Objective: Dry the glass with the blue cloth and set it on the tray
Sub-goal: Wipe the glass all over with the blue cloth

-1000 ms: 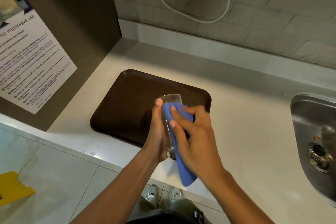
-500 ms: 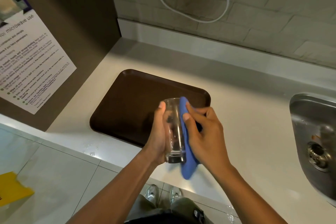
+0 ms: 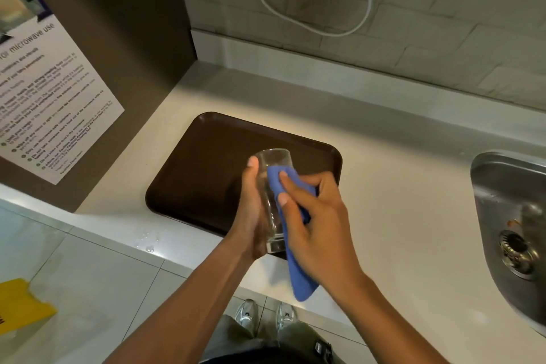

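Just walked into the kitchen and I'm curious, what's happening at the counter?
A person is drying a glass. The left hand holds the glass tilted, above the near edge of the brown tray, while the right hand presses a blue cloth against its side. The glass is not yet set down; nothing stands on the tray. A few water drops lie on the counter near its front edge, and a steel sink is off to the right.

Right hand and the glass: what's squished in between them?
The blue cloth, pressed by the right hand against the glass, seen in the head view.
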`<state>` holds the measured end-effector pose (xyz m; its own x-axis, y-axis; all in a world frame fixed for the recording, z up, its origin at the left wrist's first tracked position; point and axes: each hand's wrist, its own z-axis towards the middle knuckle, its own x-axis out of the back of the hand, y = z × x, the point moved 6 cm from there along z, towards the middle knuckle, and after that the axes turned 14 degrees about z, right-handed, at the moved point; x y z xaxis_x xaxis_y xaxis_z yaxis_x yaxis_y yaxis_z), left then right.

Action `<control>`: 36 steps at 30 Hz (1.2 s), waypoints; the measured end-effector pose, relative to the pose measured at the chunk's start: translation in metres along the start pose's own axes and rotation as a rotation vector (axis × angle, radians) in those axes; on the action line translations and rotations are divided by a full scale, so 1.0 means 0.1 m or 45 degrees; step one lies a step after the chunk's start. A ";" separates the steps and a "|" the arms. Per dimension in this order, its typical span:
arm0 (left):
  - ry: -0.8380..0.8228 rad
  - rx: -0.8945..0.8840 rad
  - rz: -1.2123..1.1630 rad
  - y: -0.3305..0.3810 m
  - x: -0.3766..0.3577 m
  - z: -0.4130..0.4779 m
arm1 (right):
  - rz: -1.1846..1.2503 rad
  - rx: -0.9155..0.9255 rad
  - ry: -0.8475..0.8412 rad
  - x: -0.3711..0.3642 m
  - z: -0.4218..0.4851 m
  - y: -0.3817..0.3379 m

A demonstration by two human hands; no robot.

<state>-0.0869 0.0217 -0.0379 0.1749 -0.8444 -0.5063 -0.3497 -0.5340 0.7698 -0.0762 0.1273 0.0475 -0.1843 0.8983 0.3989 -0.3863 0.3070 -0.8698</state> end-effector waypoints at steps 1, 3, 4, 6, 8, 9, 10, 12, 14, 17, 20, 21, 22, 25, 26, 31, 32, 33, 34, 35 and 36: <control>-0.008 0.012 -0.021 0.02 0.03 0.01 | 0.002 0.003 -0.027 -0.01 -0.10 0.02; -0.007 0.042 0.009 -0.02 0.01 0.00 | 0.066 -0.106 0.012 0.05 -0.08 0.13; 0.010 0.057 0.030 -0.05 -0.02 -0.02 | 0.097 -0.187 0.067 0.09 0.01 0.20; 0.032 0.069 0.028 -0.07 -0.08 -0.02 | 0.152 -0.265 0.159 0.13 0.16 0.20; -0.007 0.038 0.022 -0.01 -0.09 0.00 | 0.123 -0.151 0.153 0.10 0.11 0.06; -0.022 0.028 0.004 0.03 -0.07 0.01 | 0.072 -0.078 0.100 0.07 0.01 0.01; -0.005 0.022 -0.009 0.06 -0.03 0.03 | 0.042 -0.028 0.043 0.04 -0.10 -0.02; 0.039 0.022 0.030 0.07 0.01 0.04 | 0.085 -0.062 0.023 0.06 -0.18 0.04; 0.024 0.062 0.025 0.01 -0.07 -0.01 | 0.158 -0.228 0.106 0.14 -0.03 0.16; -0.006 0.063 -0.013 -0.03 -0.15 -0.01 | 0.164 -0.259 0.172 0.18 0.15 0.11; 0.076 0.010 0.017 0.11 0.01 0.05 | 0.081 -0.108 0.033 0.08 -0.09 -0.03; 0.148 -0.005 0.063 0.14 0.09 0.06 | 0.090 -0.108 -0.001 0.06 -0.18 -0.01; 0.190 -0.014 0.092 0.14 0.13 0.05 | 0.108 -0.142 -0.004 0.07 -0.20 0.03; 0.070 0.054 0.033 0.04 -0.01 0.01 | 0.166 -0.314 0.076 0.12 0.00 0.15; 0.023 0.062 -0.001 0.02 -0.05 0.00 | 0.162 -0.309 0.101 0.12 0.04 0.12; 0.232 -0.022 0.150 0.13 0.18 0.07 | 0.060 -0.083 0.000 0.03 -0.29 -0.05; 0.238 0.002 0.148 0.09 0.17 0.07 | 0.074 -0.136 0.024 0.05 -0.25 0.01; 0.208 0.047 0.121 0.03 0.13 0.05 | 0.100 -0.202 0.057 0.08 -0.18 0.07; 0.158 0.082 0.074 -0.02 0.08 0.04 | 0.130 -0.248 0.072 0.09 -0.11 0.10; 0.131 0.091 0.046 -0.04 0.06 0.03 | 0.140 -0.238 0.076 0.10 -0.07 0.10; 0.139 0.082 0.045 -0.02 0.08 0.04 | 0.120 -0.168 0.071 0.10 -0.10 0.05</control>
<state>-0.0888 0.0165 -0.0451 0.2596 -0.8641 -0.4313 -0.4150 -0.5031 0.7581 -0.0709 0.1410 0.0446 -0.1626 0.9399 0.3004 -0.2468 0.2561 -0.9346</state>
